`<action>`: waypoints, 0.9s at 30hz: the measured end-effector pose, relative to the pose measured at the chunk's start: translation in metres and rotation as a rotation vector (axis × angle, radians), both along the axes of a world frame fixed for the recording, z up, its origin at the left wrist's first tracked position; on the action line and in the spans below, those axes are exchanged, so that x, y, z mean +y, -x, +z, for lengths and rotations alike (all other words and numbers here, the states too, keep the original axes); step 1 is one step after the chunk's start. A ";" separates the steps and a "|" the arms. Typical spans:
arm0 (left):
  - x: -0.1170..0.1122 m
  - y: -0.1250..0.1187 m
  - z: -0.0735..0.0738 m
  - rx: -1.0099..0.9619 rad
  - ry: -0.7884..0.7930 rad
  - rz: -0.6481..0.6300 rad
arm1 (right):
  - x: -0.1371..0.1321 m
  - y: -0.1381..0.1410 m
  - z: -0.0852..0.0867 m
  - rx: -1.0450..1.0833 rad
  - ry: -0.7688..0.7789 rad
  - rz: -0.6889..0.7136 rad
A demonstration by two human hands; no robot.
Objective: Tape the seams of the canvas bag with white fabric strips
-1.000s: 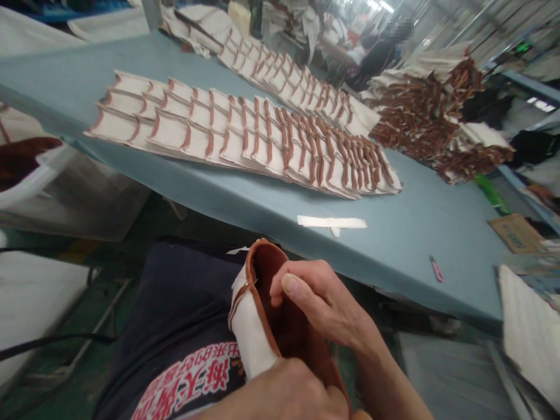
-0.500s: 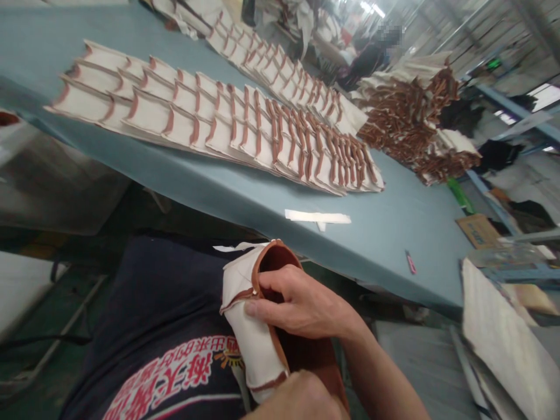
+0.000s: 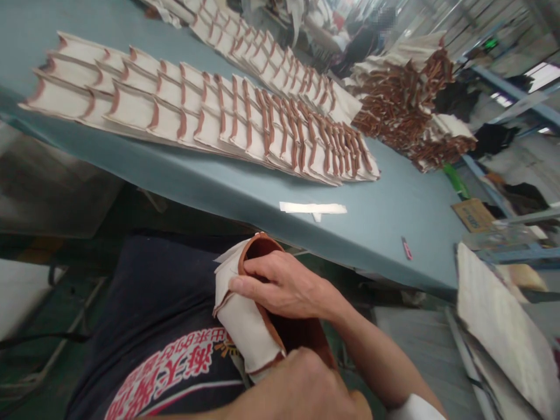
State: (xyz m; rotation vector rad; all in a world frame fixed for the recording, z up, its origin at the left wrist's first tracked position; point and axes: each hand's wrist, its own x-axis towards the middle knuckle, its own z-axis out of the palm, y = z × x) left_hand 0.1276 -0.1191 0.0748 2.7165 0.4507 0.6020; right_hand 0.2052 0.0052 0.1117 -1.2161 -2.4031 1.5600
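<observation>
Right hand [image 3: 284,286] lies curled over the top of the pouch [image 3: 249,315], fingers pressing its cream flap down against the brown rim. Left hand [image 3: 301,388] grips the pouch's lower end, closed around it at the bottom edge of view. I hold the pouch over my lap, just below the near edge of the counter [image 3: 394,221] and apart from it. On the counter, rows of pieces [image 3: 196,111] lie overlapped, a heap [image 3: 402,105] behind them. A paper strip [image 3: 312,207] and a small pink tool [image 3: 406,248] lie on the bare stretch near the edge.
</observation>
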 end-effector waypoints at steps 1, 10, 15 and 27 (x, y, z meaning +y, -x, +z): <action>0.000 0.002 0.003 0.011 -0.022 0.042 | 0.002 0.000 -0.004 -0.005 -0.014 -0.010; -0.012 0.004 0.015 0.088 0.018 0.179 | 0.008 -0.002 -0.055 0.238 0.202 -0.312; -0.007 0.009 0.021 0.092 -0.064 0.181 | 0.009 0.002 -0.045 0.191 0.148 -0.285; 0.015 0.018 0.025 0.168 0.009 0.167 | 0.019 0.029 -0.022 -0.134 -0.105 -0.098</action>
